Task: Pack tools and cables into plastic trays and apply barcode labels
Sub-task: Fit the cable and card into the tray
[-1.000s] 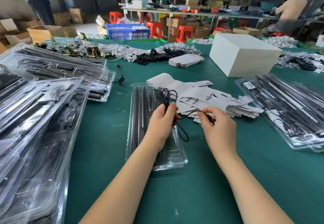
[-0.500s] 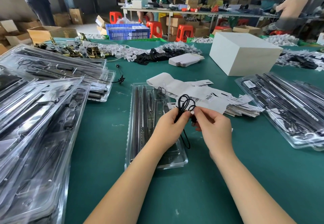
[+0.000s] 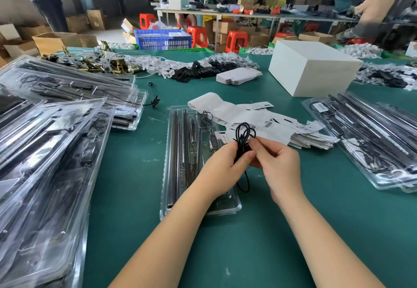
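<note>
Black thin cable (image 3: 244, 132), coiled in loops, is pinched between the left hand (image 3: 222, 170) and right hand (image 3: 278, 163), just above the clear plastic tray (image 3: 171, 152) of dark rods lying under the left wrist.

Desk (image 3: 135, 197) layout, head view.
Open tray (image 3: 180, 163) at centre; labels (image 3: 282, 127) just right of it; tray stacks (image 3: 45, 163) left; box (image 3: 311, 69) far right.

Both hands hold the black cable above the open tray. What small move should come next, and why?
Probably gather the hanging tail into the bundle. The left hand and right hand pinch the black cable, looped on top, but one strand dangles below the hands. The clear tray under them already holds long rods, so the coil likely goes there next.
</note>
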Action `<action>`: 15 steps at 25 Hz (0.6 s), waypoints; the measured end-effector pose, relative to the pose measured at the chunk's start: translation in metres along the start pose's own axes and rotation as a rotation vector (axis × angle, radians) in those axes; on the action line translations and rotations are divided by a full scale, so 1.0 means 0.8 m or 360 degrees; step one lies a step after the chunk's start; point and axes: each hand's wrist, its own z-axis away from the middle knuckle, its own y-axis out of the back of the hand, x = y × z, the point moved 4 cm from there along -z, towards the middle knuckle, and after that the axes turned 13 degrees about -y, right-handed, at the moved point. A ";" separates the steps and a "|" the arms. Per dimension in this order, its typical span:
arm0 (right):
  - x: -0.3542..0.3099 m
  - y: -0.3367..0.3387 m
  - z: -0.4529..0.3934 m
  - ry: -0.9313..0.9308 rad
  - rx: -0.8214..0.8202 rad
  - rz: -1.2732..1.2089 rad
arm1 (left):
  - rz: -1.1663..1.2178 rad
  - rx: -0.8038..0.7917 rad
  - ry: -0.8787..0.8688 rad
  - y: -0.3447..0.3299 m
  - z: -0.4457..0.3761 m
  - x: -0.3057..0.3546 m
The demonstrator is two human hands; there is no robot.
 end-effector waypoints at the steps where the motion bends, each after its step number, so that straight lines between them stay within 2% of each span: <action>1: -0.001 0.000 0.000 0.0026 0.0001 0.0044 | -0.0006 0.0012 -0.0006 0.000 0.000 0.000; 6: -0.002 -0.008 0.002 0.0030 -0.0095 0.0160 | 0.0323 0.0202 0.0183 0.005 -0.001 -0.005; 10: -0.002 -0.006 0.001 0.0067 -0.0060 0.0202 | 0.0413 0.0221 0.0189 0.004 -0.002 -0.003; 15: -0.007 -0.004 0.002 0.0246 0.0048 0.0283 | 0.0620 0.0378 0.0247 0.008 -0.003 -0.007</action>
